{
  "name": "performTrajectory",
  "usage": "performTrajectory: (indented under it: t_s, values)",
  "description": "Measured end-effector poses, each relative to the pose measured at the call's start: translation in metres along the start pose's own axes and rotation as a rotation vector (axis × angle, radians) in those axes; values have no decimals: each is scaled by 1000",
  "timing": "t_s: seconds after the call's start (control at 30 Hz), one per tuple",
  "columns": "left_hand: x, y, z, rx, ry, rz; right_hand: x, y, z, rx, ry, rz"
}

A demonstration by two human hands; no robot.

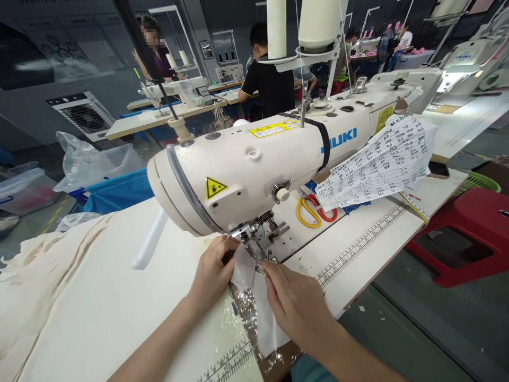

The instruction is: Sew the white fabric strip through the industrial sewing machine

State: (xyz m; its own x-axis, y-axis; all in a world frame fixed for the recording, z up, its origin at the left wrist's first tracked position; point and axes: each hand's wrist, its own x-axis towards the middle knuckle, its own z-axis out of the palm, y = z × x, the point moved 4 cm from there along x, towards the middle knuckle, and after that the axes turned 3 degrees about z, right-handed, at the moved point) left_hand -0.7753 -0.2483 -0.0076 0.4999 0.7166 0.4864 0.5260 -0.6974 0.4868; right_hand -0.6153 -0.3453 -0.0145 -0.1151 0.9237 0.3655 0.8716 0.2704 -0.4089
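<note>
A white JUKI sewing machine (254, 154) reaches across the table, its needle and presser foot area (258, 233) directly above my fingers. My left hand (212, 268) is closed at the left of the foot, thumb and fingertips pinching a white fabric piece (243, 268). From the right, my right hand (296, 300) is closed in a pinch around what look like slim metal tweezers (256, 257), pointed at the foot. The white cloth hangs down between the hands over shiny clear plastic (248, 310). The needle tip is too small to make out.
Yellow-and-red-handled scissors (308, 213) lie behind the foot, near a handwritten paper sheet (377, 162). Cream fabric (35, 281) is piled at left. A red stool (465, 233) stands at right. Ruler strips (358, 244) mark the table. Co-workers (270, 79) sit behind.
</note>
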Motion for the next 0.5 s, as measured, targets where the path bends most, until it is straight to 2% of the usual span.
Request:
performTrajectory:
  t_s: [0.17,0.3,0.4,0.5]
  values:
    - [-1,2,0,2,41,27,0,0,-1,-6,1,16]
    - [-2,7,2,88,50,164,2,0,2,-21,-1,22]
    - [-3,13,1,148,6,270,1,-2,2,-49,36,8]
    - [-4,20,-1,152,-65,319,-11,-1,-4,-36,68,6]
